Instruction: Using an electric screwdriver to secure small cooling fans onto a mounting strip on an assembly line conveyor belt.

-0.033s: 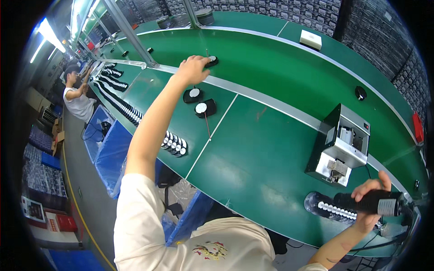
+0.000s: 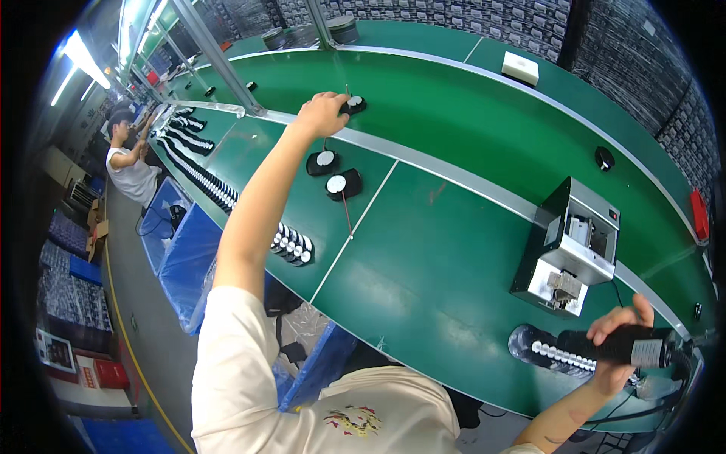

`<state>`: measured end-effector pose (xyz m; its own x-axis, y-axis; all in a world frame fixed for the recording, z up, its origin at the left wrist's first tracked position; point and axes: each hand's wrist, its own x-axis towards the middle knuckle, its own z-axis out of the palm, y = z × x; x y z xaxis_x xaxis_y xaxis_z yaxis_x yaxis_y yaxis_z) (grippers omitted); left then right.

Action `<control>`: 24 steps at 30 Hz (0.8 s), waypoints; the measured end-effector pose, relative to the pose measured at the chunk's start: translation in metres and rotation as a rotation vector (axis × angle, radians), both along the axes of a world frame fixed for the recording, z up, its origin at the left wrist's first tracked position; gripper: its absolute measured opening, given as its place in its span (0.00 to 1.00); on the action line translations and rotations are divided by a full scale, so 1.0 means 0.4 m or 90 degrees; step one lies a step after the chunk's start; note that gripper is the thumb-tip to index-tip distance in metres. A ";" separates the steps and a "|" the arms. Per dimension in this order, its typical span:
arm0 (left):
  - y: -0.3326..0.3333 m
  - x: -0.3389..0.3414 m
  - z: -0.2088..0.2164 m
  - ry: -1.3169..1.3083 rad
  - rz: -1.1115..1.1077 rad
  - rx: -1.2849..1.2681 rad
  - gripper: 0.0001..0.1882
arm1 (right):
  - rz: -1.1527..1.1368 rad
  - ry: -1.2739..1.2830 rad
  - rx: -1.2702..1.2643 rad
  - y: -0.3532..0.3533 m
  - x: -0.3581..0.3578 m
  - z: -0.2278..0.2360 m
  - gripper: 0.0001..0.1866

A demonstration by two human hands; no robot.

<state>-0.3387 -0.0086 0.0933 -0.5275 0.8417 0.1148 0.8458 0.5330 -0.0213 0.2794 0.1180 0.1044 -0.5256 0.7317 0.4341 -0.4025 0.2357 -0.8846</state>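
Note:
My left hand (image 2: 321,113) is stretched far out over the green belt (image 2: 469,129), its fingers closed on a small black round part with a white face (image 2: 354,103). Two more such parts (image 2: 323,161) (image 2: 342,184) lie on the green worktable (image 2: 423,280), nearer to me. At the lower right, my right hand (image 2: 622,342) grips a black cylindrical tool (image 2: 605,346) lying sideways. Just under the tool, a clear holder carries a row of small white-tipped pieces (image 2: 548,352).
A grey box-shaped machine (image 2: 571,246) stands on the table right of centre. A row of black-and-white parts (image 2: 291,244) lines the near edge. On the belt lie a white box (image 2: 519,68) and a black knob (image 2: 603,158). Another person (image 2: 128,163) works far left.

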 end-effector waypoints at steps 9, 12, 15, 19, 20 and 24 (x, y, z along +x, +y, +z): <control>0.189 -0.188 -0.215 -0.093 0.076 0.092 0.49 | 0.192 0.108 0.075 -0.007 0.023 -0.037 0.45; 0.176 -0.235 -0.234 -0.273 0.030 0.100 0.47 | 0.197 0.119 0.061 -0.007 0.014 -0.049 0.51; 0.203 -0.191 -0.203 -0.159 -0.016 0.087 0.36 | 0.192 0.103 0.055 -0.007 0.034 -0.057 0.49; 0.209 0.000 -0.081 -0.209 -0.028 0.158 0.32 | 0.195 0.111 0.065 -0.018 0.025 -0.038 0.46; 0.199 0.076 -0.038 -0.187 -0.063 0.193 0.28 | 0.187 0.114 0.063 -0.026 0.023 -0.033 0.45; 0.078 0.383 0.109 -0.254 -0.254 0.345 0.18 | 0.141 0.155 0.021 -0.061 0.016 -0.022 0.38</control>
<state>-0.1855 0.0224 0.1368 -0.2847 0.8568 0.4300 0.8647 0.0359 0.5011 0.2859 0.0937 0.0956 -0.5488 0.5946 0.5876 -0.6459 0.1447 -0.7496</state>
